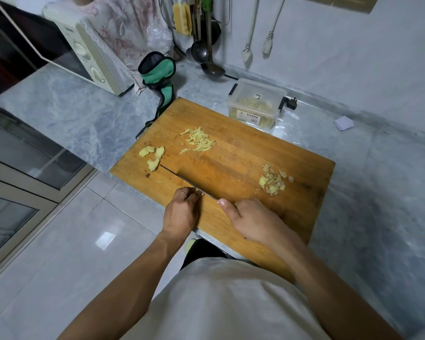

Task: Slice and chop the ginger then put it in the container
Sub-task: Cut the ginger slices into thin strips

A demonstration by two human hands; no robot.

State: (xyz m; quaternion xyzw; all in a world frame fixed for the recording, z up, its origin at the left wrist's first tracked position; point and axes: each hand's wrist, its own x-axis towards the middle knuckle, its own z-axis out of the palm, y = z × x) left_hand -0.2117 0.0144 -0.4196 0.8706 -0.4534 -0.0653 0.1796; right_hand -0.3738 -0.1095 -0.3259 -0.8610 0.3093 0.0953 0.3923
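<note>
A wooden cutting board (pixel 233 160) lies on the grey marble counter. Three groups of ginger sit on it: thick slices (pixel 153 157) at the left, thin shreds (pixel 199 141) at the back, and a chopped pile (pixel 271 181) at the right. My right hand (pixel 253 222) grips the knife (pixel 177 176) by its handle, thumb along the spine. The blade is seen edge-on, its tip by the left slices. My left hand (pixel 182 212) has bent fingers against the blade near the handle; what they hold is hidden. A clear lidded container (pixel 255 104) with ginger inside stands behind the board.
A microwave (pixel 88 55) stands at the back left, with a green oven mitt (pixel 160 77) beside it. Ladles (pixel 206 57) hang on the back wall. A small folded paper (pixel 344 123) lies on the counter at right. The floor is to the left of the counter.
</note>
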